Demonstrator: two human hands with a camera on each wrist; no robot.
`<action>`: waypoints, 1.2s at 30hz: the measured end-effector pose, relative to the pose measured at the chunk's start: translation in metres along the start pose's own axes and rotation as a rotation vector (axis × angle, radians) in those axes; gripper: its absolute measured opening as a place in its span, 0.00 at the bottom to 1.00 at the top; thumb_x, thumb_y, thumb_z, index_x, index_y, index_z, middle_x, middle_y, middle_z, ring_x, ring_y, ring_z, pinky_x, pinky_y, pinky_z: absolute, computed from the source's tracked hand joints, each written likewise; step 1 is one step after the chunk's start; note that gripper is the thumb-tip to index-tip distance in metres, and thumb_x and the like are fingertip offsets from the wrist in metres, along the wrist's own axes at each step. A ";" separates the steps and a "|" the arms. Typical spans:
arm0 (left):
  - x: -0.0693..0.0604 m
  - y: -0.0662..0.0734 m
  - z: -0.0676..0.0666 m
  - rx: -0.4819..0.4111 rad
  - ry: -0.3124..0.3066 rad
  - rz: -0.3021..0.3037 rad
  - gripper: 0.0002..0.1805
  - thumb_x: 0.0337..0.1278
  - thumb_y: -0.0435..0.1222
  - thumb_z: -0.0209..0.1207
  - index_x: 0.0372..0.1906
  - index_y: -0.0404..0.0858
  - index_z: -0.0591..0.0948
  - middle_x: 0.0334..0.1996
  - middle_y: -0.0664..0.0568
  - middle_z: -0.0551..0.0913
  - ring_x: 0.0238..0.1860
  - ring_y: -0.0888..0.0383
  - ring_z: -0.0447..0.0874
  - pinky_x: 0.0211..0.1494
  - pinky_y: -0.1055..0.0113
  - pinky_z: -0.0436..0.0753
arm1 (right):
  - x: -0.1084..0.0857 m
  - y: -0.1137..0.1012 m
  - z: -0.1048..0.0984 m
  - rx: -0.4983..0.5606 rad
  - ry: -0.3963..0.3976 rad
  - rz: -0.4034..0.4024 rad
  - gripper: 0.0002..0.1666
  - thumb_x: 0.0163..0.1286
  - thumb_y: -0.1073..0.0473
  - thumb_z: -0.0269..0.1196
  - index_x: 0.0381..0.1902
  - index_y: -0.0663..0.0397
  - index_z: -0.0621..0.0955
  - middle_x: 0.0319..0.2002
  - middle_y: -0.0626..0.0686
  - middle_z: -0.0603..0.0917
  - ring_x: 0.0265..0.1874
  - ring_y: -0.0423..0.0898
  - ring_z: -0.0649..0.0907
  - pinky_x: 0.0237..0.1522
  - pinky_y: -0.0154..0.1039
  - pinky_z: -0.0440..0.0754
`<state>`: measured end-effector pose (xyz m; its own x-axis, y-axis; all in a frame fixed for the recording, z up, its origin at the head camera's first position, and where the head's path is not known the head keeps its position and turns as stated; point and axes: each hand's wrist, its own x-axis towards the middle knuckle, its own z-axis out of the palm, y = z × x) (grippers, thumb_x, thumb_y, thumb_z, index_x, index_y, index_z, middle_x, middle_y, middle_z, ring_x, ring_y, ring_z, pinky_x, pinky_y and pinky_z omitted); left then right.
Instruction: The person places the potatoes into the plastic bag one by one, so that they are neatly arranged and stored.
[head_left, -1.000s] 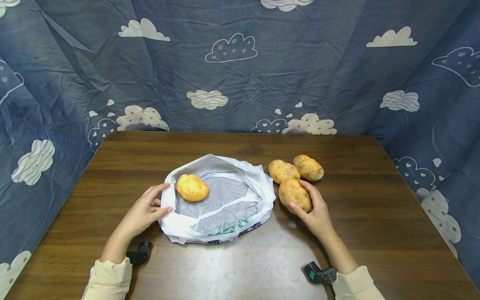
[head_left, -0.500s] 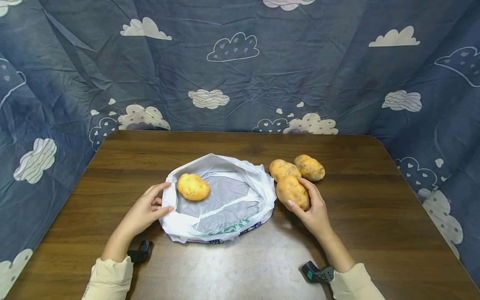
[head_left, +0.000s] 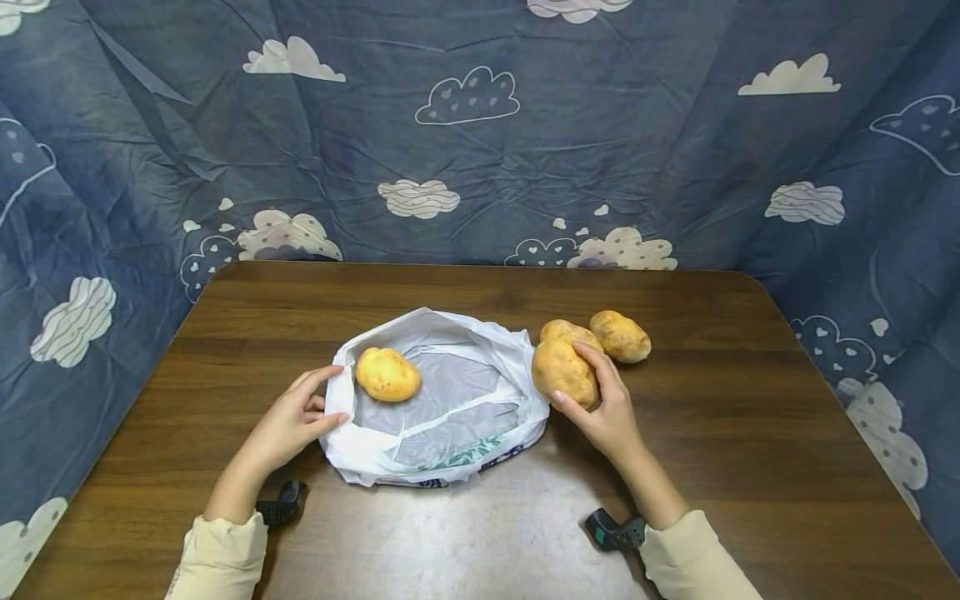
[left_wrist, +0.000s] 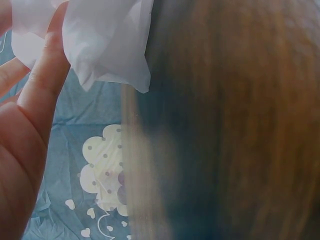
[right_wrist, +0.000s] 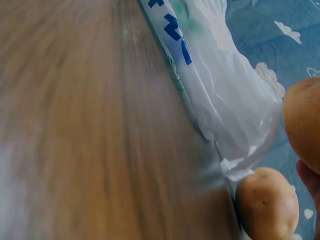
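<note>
A white plastic bag (head_left: pixel 352 454) lies with its mouth spread wide on the table, and one potato (head_left: pixel 387 375) rests inside near its left side. My left hand (head_left: pixel 281 425) holds the bag's left rim between thumb and fingers; the left wrist view shows the white film of the bag (left_wrist: pixel 107 42) at the fingers. With thumb and fingers around it, my right hand (head_left: pixel 613 421) grips a potato (head_left: pixel 562 371) beside the bag's right rim. This potato (right_wrist: pixel 304 122) appears raised in the right wrist view. It partly covers another potato (head_left: pixel 567 330) behind it.
A third loose potato (head_left: pixel 620 337) lies at the back right, beside the partly covered one. The brown wooden table (head_left: pixel 750 433) reaches back to a blue cloud-patterned cloth (head_left: pixel 480 183). Small black devices (head_left: pixel 615 531) are strapped to both wrists.
My right hand has lifted the potato and moved it left toward the bag, so that it now overlaps the potato behind. The left hand and the bag stay in place.
</note>
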<state>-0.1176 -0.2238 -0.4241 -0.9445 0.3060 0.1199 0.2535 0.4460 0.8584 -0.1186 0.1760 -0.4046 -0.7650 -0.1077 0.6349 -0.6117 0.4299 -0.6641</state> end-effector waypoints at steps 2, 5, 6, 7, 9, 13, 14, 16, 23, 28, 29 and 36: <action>0.000 0.001 0.000 -0.002 -0.002 -0.007 0.35 0.47 0.24 0.61 0.62 0.31 0.61 0.54 0.37 0.63 0.33 0.57 0.78 0.33 0.70 0.80 | 0.002 -0.001 0.003 0.009 -0.006 -0.012 0.37 0.42 0.75 0.67 0.54 0.73 0.68 0.51 0.67 0.71 0.54 0.49 0.68 0.58 0.31 0.60; 0.000 0.001 0.000 -0.005 -0.004 -0.011 0.35 0.48 0.25 0.62 0.62 0.31 0.61 0.54 0.37 0.63 0.34 0.57 0.78 0.33 0.70 0.80 | 0.004 -0.004 0.007 0.011 -0.015 -0.027 0.37 0.41 0.75 0.67 0.54 0.73 0.68 0.50 0.67 0.71 0.54 0.49 0.68 0.58 0.32 0.60; 0.000 0.002 0.000 -0.008 -0.004 -0.012 0.35 0.48 0.25 0.62 0.62 0.31 0.61 0.53 0.37 0.63 0.34 0.57 0.78 0.33 0.70 0.80 | 0.006 -0.005 0.009 0.011 -0.017 -0.027 0.38 0.41 0.75 0.67 0.54 0.73 0.68 0.51 0.67 0.71 0.54 0.49 0.68 0.58 0.32 0.60; -0.001 0.002 0.001 -0.011 -0.004 -0.012 0.35 0.48 0.25 0.62 0.62 0.31 0.61 0.53 0.36 0.63 0.34 0.56 0.78 0.33 0.70 0.80 | 0.007 -0.006 0.010 0.008 -0.021 -0.025 0.38 0.41 0.75 0.68 0.54 0.73 0.68 0.51 0.67 0.71 0.54 0.49 0.68 0.58 0.32 0.60; -0.001 0.002 0.001 -0.016 -0.004 -0.010 0.35 0.48 0.25 0.62 0.62 0.30 0.61 0.53 0.36 0.63 0.34 0.56 0.78 0.33 0.70 0.80 | 0.009 -0.009 0.013 0.008 -0.033 -0.009 0.38 0.41 0.75 0.68 0.54 0.72 0.68 0.51 0.66 0.71 0.54 0.51 0.69 0.58 0.32 0.60; -0.002 0.004 0.001 -0.025 -0.003 -0.006 0.35 0.47 0.25 0.62 0.62 0.30 0.61 0.54 0.36 0.63 0.34 0.55 0.78 0.33 0.70 0.80 | 0.013 -0.013 0.020 0.010 -0.065 0.018 0.37 0.43 0.74 0.68 0.54 0.72 0.68 0.51 0.65 0.72 0.52 0.55 0.69 0.57 0.33 0.62; -0.002 0.004 0.001 -0.024 -0.002 -0.004 0.35 0.47 0.25 0.62 0.62 0.29 0.60 0.54 0.36 0.63 0.34 0.55 0.78 0.33 0.70 0.80 | 0.014 -0.014 0.021 0.013 -0.072 0.022 0.37 0.43 0.74 0.68 0.54 0.72 0.68 0.51 0.65 0.72 0.52 0.56 0.70 0.56 0.34 0.62; -0.001 0.004 0.001 -0.020 -0.001 -0.005 0.35 0.47 0.25 0.62 0.62 0.30 0.60 0.54 0.36 0.63 0.34 0.55 0.78 0.33 0.71 0.80 | 0.016 -0.014 0.025 0.015 -0.087 0.022 0.37 0.44 0.73 0.68 0.54 0.72 0.69 0.51 0.66 0.72 0.51 0.57 0.70 0.56 0.37 0.63; -0.001 0.003 0.001 -0.010 -0.002 -0.009 0.35 0.47 0.25 0.62 0.63 0.30 0.61 0.55 0.36 0.62 0.34 0.56 0.78 0.33 0.71 0.80 | 0.023 -0.019 0.037 0.044 -0.134 0.035 0.36 0.45 0.70 0.69 0.54 0.70 0.69 0.52 0.65 0.72 0.52 0.58 0.70 0.54 0.49 0.66; -0.002 0.005 0.000 -0.017 -0.003 -0.002 0.35 0.47 0.25 0.62 0.62 0.30 0.61 0.55 0.36 0.62 0.34 0.56 0.77 0.33 0.71 0.80 | 0.025 -0.011 0.049 0.069 -0.160 0.042 0.37 0.45 0.69 0.70 0.55 0.67 0.69 0.52 0.63 0.72 0.55 0.58 0.68 0.57 0.53 0.63; -0.002 0.004 0.000 -0.016 -0.002 -0.002 0.35 0.47 0.25 0.62 0.62 0.30 0.61 0.55 0.36 0.62 0.34 0.56 0.77 0.33 0.71 0.80 | 0.025 -0.006 0.053 0.067 -0.168 0.045 0.38 0.46 0.68 0.70 0.56 0.65 0.69 0.53 0.61 0.72 0.56 0.56 0.67 0.58 0.52 0.62; 0.000 0.001 0.000 0.001 0.000 0.001 0.34 0.47 0.24 0.62 0.62 0.31 0.62 0.54 0.37 0.63 0.33 0.57 0.78 0.33 0.70 0.80 | 0.027 0.014 0.071 0.044 -0.211 0.053 0.39 0.49 0.57 0.70 0.59 0.50 0.68 0.56 0.51 0.71 0.57 0.49 0.68 0.60 0.53 0.57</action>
<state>-0.1172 -0.2233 -0.4234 -0.9440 0.3070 0.1210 0.2550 0.4462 0.8578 -0.1615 0.1155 -0.4248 -0.8186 -0.2733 0.5051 -0.5743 0.4006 -0.7139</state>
